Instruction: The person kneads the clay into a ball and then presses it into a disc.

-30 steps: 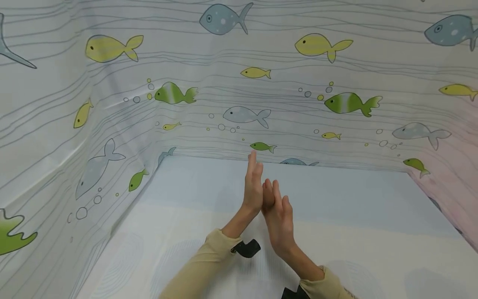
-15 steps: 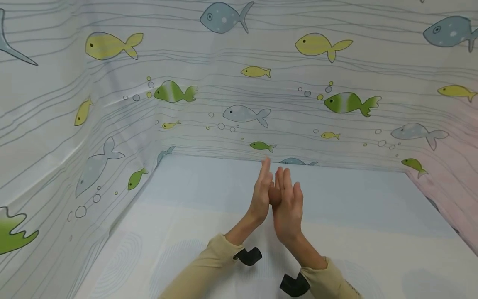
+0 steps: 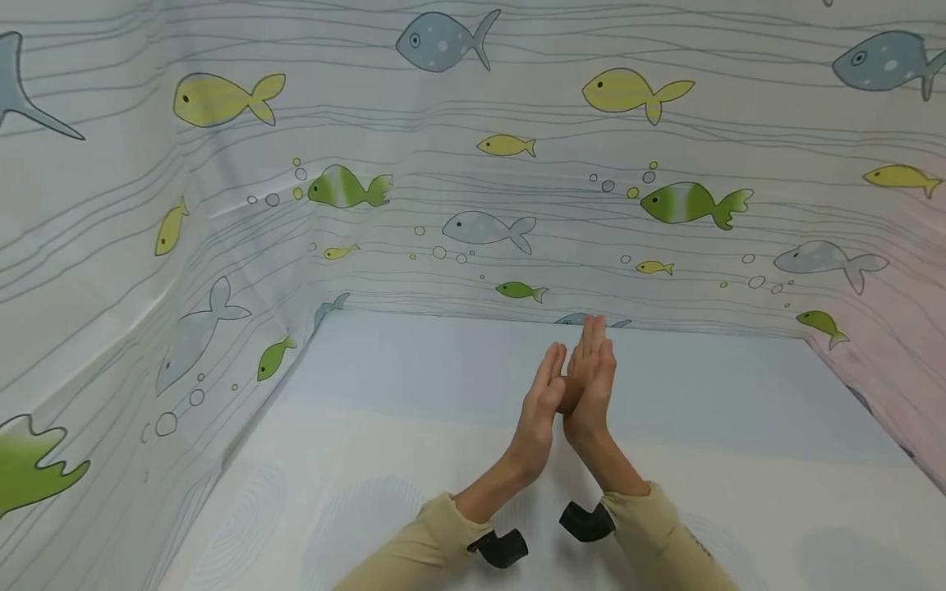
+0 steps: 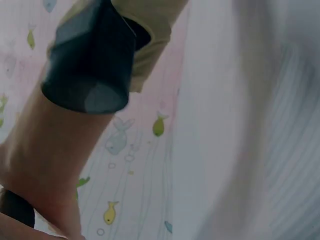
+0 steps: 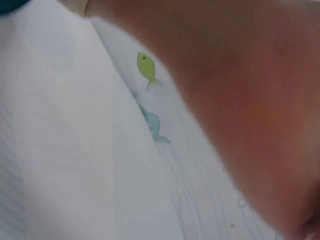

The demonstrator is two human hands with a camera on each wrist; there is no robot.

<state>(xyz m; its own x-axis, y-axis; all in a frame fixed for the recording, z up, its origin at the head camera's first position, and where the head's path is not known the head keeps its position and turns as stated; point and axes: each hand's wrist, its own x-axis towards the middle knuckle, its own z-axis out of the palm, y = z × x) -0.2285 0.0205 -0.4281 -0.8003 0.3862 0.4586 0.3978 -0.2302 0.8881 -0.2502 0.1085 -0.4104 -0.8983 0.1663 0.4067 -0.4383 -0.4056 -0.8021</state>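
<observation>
A smooth, brown rounded lump [image 3: 569,396] sits between my two palms in the head view, much of it covered by them. My left hand [image 3: 536,420] lies against it from the left, fingers straight and pointing up and away. From the right, my right hand [image 3: 593,392] faces it with straight fingers, and these reach farther forward than the left ones. What the lump is made of, I cannot tell. In the left wrist view a bare forearm [image 4: 55,145] and sleeve fill the left side. A blurred bare wrist [image 5: 235,95] takes up much of the right wrist view.
Under the hands spreads a white and pale blue surface [image 3: 384,369]. Fish-printed cloth [image 3: 414,164] hangs behind it and at the left, turning pink at the right. Black curved pieces, a left one [image 3: 502,548] and a right one [image 3: 587,522], stick out at the sleeve cuffs.
Both hands have shifted right with the brown lump between them. The right hand has slid forward past the left, whose fingertips were farther ahead before.
</observation>
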